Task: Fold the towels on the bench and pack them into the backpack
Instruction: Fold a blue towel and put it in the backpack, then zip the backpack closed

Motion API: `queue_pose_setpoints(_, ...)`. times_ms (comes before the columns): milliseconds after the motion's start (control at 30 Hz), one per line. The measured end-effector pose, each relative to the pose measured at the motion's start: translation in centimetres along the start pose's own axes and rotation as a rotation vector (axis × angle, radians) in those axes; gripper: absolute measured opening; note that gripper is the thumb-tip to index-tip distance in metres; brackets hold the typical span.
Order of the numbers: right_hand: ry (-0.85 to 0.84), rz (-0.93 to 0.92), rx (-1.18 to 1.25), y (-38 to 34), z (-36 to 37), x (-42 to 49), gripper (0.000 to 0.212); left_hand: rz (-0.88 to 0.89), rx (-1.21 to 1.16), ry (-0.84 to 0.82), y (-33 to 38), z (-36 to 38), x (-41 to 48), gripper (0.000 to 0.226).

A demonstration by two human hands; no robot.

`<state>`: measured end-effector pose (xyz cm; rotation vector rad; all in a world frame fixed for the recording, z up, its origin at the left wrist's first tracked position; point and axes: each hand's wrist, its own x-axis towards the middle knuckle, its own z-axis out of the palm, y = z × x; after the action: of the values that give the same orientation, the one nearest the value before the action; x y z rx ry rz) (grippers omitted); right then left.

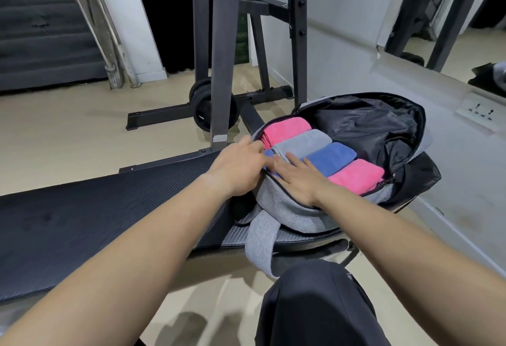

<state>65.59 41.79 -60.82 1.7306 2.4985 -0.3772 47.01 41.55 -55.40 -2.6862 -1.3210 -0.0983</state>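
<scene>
A grey backpack lies open on the right end of the black padded bench, its black lining flap thrown back. Inside, folded towels sit side by side: a pink towel at the far end, then a grey towel, a blue towel and another pink towel. My left hand has its fingers curled over the backpack's near-left rim, beside the towels' ends. My right hand lies flat, fingers straight, pressing on the near ends of the grey and blue towels.
A grey strap hangs off the bench's front edge toward my dark-trousered knee. Behind the bench stands a dark metal rack with weight plates on the floor. A white wall with a socket runs along the right.
</scene>
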Motion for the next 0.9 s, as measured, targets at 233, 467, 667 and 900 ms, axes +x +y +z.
queue_pose_setpoints(233,0.042,-0.007,0.364,1.5,-1.5,1.2,0.048,-0.119,-0.225,0.026,-0.9,1.2,1.2,0.036)
queue_pose_setpoints(467,-0.013,0.045,-0.007,2.6,0.7,0.7,0.061,-0.173,-0.073,-0.173,1.7,3.3,3.5,0.046)
queue_pose_setpoints(667,-0.04,0.013,0.107,2.9,-0.2,0.9,0.059,-0.232,-0.123,-0.277,2.1,3.4,2.9,0.062)
queue_pose_setpoints(900,0.279,0.186,0.291,8.2,-5.4,-4.4,0.051,-0.268,-0.028,-0.18,5.1,-1.8,6.5,0.041)
